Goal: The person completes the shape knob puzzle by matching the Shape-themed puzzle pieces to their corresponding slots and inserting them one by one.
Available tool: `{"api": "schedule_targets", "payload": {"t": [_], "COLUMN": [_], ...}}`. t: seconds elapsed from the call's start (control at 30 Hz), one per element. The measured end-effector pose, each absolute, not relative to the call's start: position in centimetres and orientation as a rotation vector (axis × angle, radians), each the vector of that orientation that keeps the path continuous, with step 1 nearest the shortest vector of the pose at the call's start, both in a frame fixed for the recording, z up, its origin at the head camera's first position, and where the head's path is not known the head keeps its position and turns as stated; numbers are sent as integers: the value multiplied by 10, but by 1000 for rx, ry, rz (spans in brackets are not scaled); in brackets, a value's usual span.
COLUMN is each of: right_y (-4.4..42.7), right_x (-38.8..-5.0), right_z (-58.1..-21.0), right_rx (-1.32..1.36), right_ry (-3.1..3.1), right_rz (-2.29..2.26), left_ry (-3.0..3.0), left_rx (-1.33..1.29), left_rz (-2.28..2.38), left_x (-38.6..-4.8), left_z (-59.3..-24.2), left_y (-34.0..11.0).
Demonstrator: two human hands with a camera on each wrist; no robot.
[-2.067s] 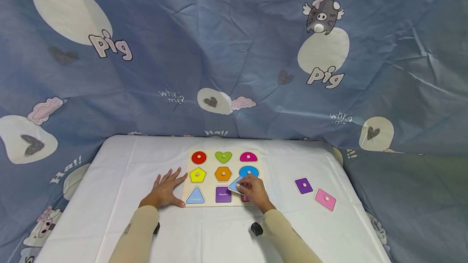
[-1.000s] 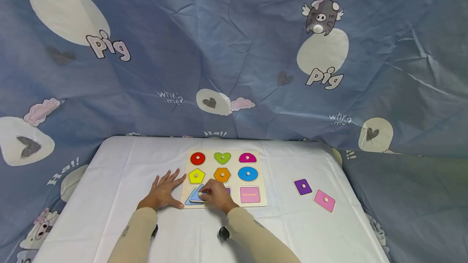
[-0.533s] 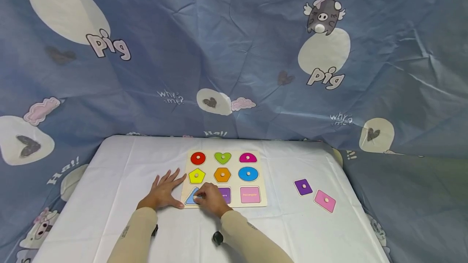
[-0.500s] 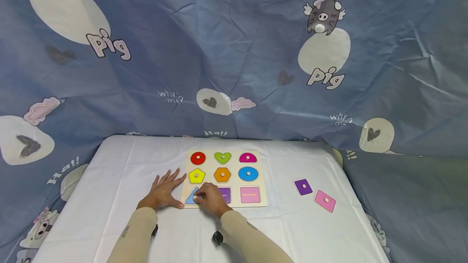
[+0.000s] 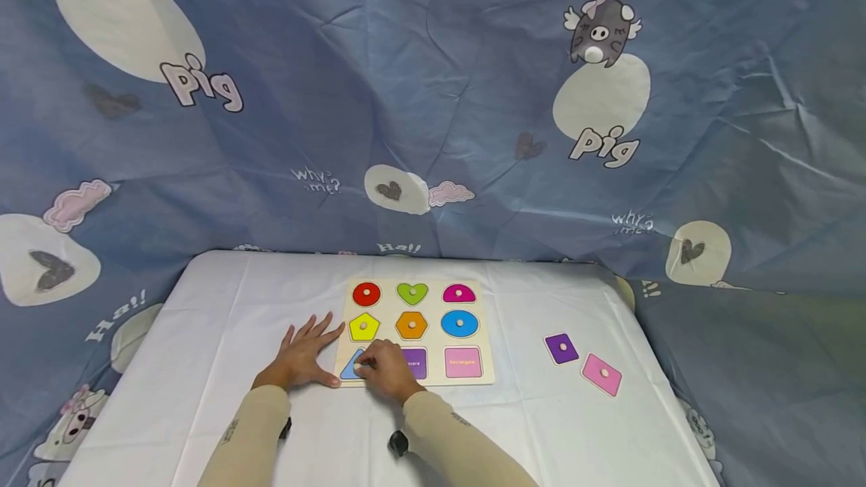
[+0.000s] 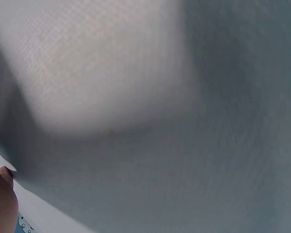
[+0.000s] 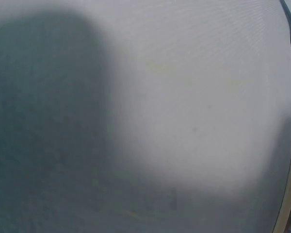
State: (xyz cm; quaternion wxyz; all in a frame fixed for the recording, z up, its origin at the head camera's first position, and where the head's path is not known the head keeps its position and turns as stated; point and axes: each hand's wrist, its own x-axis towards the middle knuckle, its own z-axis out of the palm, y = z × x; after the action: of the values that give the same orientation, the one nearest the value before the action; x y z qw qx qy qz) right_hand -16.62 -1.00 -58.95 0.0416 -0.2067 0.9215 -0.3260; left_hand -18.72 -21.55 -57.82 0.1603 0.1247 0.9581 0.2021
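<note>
In the head view, a wooden shape puzzle board (image 5: 436, 308) lies on a white-covered table. My right hand (image 5: 390, 372) pinches the small knob of a blue triangle piece (image 5: 349, 371), which is at the board's lower-left recess; my fingers hide part of it, so I cannot tell if it sits flush. Flat with spread fingers, my left hand (image 5: 301, 359) rests by the board's left edge. Beside the triangle are a purple recess (image 5: 416, 364), partly covered, and a pink recess (image 5: 463, 362) marked "Rectangular". The right wrist view catches only the board's edge (image 7: 290, 155).
Right of the board lie a purple knobbed piece (image 5: 561, 348) and a pink knobbed piece (image 5: 601, 374). The upper two rows hold several knobbed pieces, among them a red circle (image 5: 361, 299) and a blue oval (image 5: 449, 324). A blue patterned cloth (image 5: 433, 96) hangs behind the table.
My right hand has carried the blue triangle leftward from beside the oval to the lower-left recess. Over the last half second it shifted only slightly. The left hand stays in place.
</note>
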Motion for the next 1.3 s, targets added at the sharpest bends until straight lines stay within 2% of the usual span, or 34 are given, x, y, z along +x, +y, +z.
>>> {"api": "schedule_targets", "payload": {"t": [0.37, 0.57, 1.03, 1.3], "right_y": [-10, 5, 96, 164], "right_x": [-165, -166, -177, -180], "right_z": [-590, -590, -590, -589], "right_rx": [-595, -579, -512, -243], "right_ry": [2830, 2741, 2789, 2907], "right_rz": [-1007, -1079, -1439, -1561], "left_ry": [2736, 2721, 2722, 2740], "left_rx": [374, 395, 342, 344], "left_rz": [579, 580, 587, 587], "left_x": [-188, -189, -187, -188], "left_z": [-579, -580, -579, -582], "left_y": [-216, -213, -221, -216]}}
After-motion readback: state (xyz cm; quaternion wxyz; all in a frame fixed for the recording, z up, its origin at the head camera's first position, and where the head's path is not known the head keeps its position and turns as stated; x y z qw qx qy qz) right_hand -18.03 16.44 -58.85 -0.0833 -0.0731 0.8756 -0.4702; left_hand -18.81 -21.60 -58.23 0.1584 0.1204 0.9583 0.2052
